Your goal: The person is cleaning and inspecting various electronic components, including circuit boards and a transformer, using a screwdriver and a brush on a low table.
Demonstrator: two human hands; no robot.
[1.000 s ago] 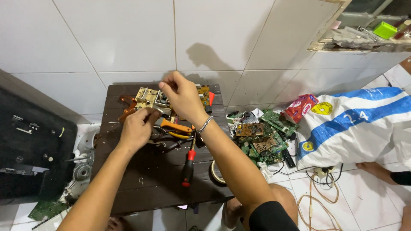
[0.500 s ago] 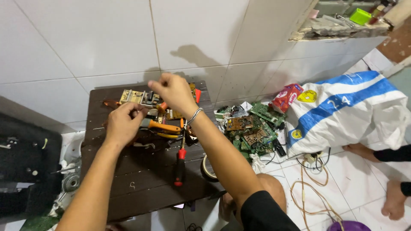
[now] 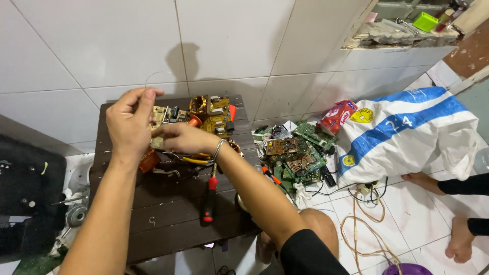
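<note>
My left hand [image 3: 130, 122] is raised over the far left of the dark wooden table [image 3: 168, 224], fingers pinched on a thin wire [image 3: 153, 75] that arcs up against the wall. My right hand [image 3: 181, 138] reaches across to the left and grips the near edge of a pale circuit board [image 3: 165, 115]. Right of it lie yellow circuit boards [image 3: 218, 119] and a copper coil [image 3: 197, 104]. A red-handled screwdriver [image 3: 209, 196] lies on the table under my right forearm, beside yellow-handled pliers [image 3: 196, 160].
On the floor to the right sit a heap of green circuit boards [image 3: 295, 153], a red packet [image 3: 336, 116] and a white-and-blue sack [image 3: 407, 132]. A cable [image 3: 367, 224] loops on the tiles. Another person's feet [image 3: 458, 239] are at the right. A black case [image 3: 25, 188] stands at left.
My left hand has lifted off the table and now pinches the wire up high. My right hand has dropped from the boards' far side to the pale board's near edge.
</note>
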